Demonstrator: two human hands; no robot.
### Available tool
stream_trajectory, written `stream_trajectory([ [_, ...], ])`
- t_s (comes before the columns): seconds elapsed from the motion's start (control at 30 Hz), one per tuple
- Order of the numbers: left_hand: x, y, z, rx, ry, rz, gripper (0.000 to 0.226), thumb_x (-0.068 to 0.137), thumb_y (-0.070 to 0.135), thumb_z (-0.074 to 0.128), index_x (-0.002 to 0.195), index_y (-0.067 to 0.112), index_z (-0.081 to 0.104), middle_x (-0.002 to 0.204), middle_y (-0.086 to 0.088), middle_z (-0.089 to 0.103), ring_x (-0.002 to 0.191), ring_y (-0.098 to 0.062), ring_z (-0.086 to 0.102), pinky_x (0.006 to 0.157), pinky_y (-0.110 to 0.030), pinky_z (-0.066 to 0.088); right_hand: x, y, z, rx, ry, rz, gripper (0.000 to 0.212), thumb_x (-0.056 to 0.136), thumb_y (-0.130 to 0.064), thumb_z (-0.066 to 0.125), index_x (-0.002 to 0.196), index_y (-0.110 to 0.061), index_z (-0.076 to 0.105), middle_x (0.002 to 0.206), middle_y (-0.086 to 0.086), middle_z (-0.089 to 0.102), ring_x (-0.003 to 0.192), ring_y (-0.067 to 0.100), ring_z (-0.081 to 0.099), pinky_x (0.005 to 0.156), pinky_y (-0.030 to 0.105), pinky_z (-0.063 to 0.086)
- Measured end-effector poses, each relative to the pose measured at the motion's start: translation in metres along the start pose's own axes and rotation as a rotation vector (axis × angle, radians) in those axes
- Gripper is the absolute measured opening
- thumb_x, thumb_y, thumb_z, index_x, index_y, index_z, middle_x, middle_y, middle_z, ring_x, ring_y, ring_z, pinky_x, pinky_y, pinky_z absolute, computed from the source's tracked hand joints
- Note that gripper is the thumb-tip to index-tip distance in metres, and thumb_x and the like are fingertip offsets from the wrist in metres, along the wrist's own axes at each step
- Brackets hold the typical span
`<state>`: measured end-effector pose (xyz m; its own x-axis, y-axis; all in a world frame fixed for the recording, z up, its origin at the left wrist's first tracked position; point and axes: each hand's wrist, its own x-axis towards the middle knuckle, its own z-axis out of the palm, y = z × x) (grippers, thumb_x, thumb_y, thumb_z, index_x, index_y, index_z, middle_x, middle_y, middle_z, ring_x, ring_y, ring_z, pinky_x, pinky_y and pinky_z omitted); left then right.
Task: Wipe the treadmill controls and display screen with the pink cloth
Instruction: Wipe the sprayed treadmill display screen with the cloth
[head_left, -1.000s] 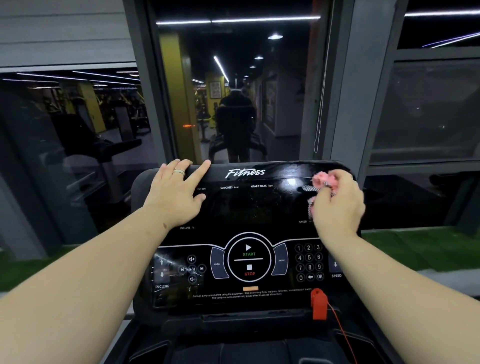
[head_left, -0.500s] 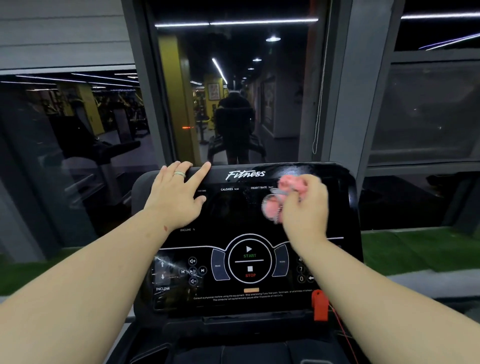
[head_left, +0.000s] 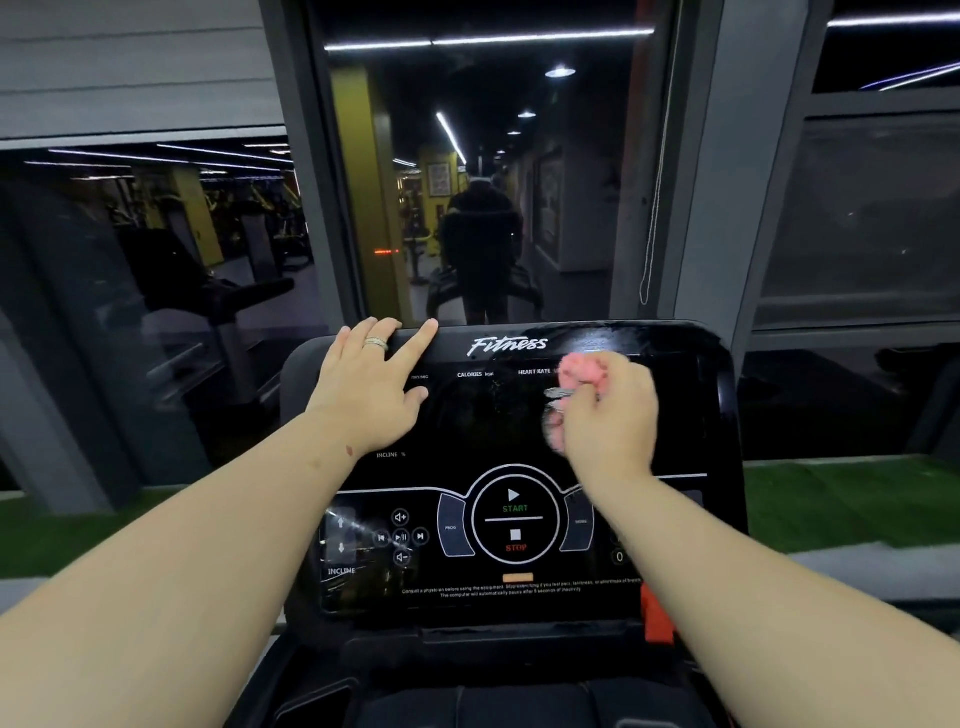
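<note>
I see a black treadmill console (head_left: 519, 603) before a dark window (head_left: 467, 182). My left hand (head_left: 371, 389) lies flat on its top left edge, fingers straight. My right hand (head_left: 608, 415) clutches the pink cloth (head_left: 584, 371) against the upper right of the screen (head_left: 488, 415).

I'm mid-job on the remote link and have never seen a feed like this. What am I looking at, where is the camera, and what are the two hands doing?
The single view comes from a camera worn on the person's head, looking forward and down. The black panel is a treadmill console facing a dark window. The left hand rests flat on the console's top left edge, fingers straight. The right hand grips a bunched pink cloth pressed against the display screen on its upper right part. Below sit the START/STOP buttons and an orange safety clip, partly hidden by the right forearm.
</note>
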<state>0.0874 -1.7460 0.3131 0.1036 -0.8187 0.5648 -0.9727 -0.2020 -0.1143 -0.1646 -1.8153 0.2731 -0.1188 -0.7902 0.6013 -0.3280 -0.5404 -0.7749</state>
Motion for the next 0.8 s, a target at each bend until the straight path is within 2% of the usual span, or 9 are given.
stream_trajectory([
  [0.1,0.000,0.001,0.001,-0.001,-0.007,-0.001,0.078,0.100,0.052,0.049,0.162,0.044,0.003,0.164,-0.009,0.024,0.154,-0.032,0.012,0.128,-0.050,0.005,0.001,0.003,0.008,-0.235,-0.029,-0.091,0.041,0.078,0.005,0.047,0.085,-0.032,0.065,0.090,-0.010,0.057,0.093,0.028,0.054,0.081,0.031,0.040],
  [0.17,-0.001,0.000,0.000,-0.003,-0.003,-0.002,0.077,0.100,0.052,0.049,0.162,0.044,0.003,0.164,-0.008,0.024,0.154,-0.032,0.011,0.127,-0.049,0.004,-0.011,-0.009,0.025,-0.248,-0.189,-0.222,0.031,0.067,0.003,0.045,0.077,-0.026,0.051,0.082,-0.009,0.057,0.084,0.026,0.052,0.077,0.036,0.046],
  [0.23,-0.001,0.000,-0.001,-0.006,0.000,-0.001,0.077,0.100,0.052,0.049,0.162,0.044,0.004,0.164,-0.008,0.024,0.154,-0.031,0.011,0.127,-0.049,0.004,-0.015,-0.022,0.034,-0.158,-0.330,-0.287,0.028,0.069,-0.001,0.042,0.080,-0.023,0.055,0.085,-0.009,0.061,0.083,0.023,0.060,0.078,0.041,0.054],
  [0.33,-0.001,0.001,-0.001,-0.007,-0.013,0.003,0.077,0.100,0.052,0.049,0.162,0.044,0.004,0.164,-0.007,0.023,0.154,-0.031,0.010,0.128,-0.049,0.003,-0.003,-0.022,0.029,-0.032,-0.269,-0.186,0.038,0.081,-0.010,0.044,0.089,-0.035,0.072,0.098,-0.019,0.063,0.096,0.017,0.065,0.080,0.034,0.056],
  [0.4,-0.001,0.000,-0.001,-0.011,-0.015,-0.004,0.077,0.100,0.052,0.049,0.162,0.044,0.003,0.164,-0.007,0.022,0.155,-0.031,0.009,0.128,-0.049,0.003,0.004,-0.012,0.026,-0.095,-0.228,-0.201,0.044,0.084,-0.004,0.047,0.095,-0.036,0.075,0.103,-0.017,0.065,0.105,0.016,0.059,0.088,0.027,0.048],
  [0.47,-0.001,0.001,0.000,-0.016,-0.011,0.000,0.078,0.100,0.052,0.050,0.162,0.044,0.003,0.164,-0.007,0.022,0.154,-0.031,0.010,0.128,-0.049,0.003,0.007,-0.010,0.032,-0.152,-0.261,-0.275,0.045,0.082,-0.001,0.046,0.094,-0.033,0.074,0.103,-0.015,0.065,0.104,0.022,0.058,0.091,0.031,0.049],
  [0.57,-0.002,-0.002,0.001,-0.022,-0.001,0.010,0.078,0.099,0.052,0.052,0.162,0.044,0.006,0.164,-0.006,0.023,0.154,-0.031,0.012,0.127,-0.049,0.003,0.000,-0.015,0.050,-0.291,-0.435,-0.550,0.036,0.074,-0.006,0.039,0.085,-0.029,0.065,0.098,-0.017,0.063,0.094,0.026,0.057,0.086,0.036,0.048],
  [0.67,-0.002,-0.003,0.002,-0.027,0.006,0.012,0.078,0.099,0.051,0.053,0.162,0.043,0.008,0.163,-0.006,0.024,0.153,-0.031,0.012,0.127,-0.049,0.003,-0.001,-0.008,0.039,-0.434,-0.645,-0.838,0.034,0.069,0.001,0.051,0.082,-0.027,0.066,0.096,-0.015,0.065,0.086,0.021,0.046,0.079,0.037,0.048],
  [0.8,-0.002,-0.001,0.001,-0.028,0.003,0.005,0.077,0.099,0.051,0.051,0.162,0.043,0.007,0.164,-0.007,0.023,0.154,-0.031,0.012,0.127,-0.049,0.003,0.008,0.010,0.008,-0.592,-0.639,-0.911,0.022,0.073,-0.013,0.060,0.069,-0.030,0.074,0.087,-0.014,0.070,0.089,0.023,0.054,0.076,0.041,0.052],
])
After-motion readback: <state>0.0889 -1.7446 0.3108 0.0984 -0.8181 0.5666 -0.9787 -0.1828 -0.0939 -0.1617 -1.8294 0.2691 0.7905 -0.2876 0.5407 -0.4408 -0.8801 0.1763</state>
